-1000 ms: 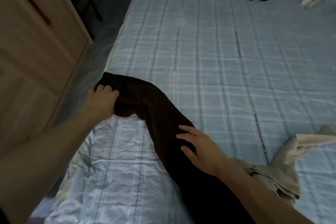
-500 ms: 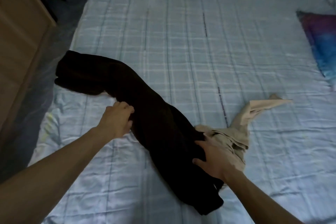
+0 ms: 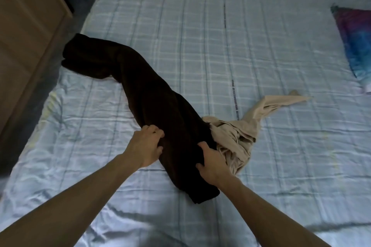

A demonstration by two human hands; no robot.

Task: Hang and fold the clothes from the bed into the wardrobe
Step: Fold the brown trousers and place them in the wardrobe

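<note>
1 blue checked bed. Dark garment lies diagonally from its left edge toward the near edge, touching a crumpled beige garment on its right. Left hand and right hand each grip the dark garment's near end.

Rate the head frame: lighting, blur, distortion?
Head view: dim, bluish light, no glare; the dark garment reads near black, its folds barely visible; the wide-angle lens fans and slightly bends the stripes on the bed; the left hand and right hand, gripping the garment, look fairly sharp.
</note>
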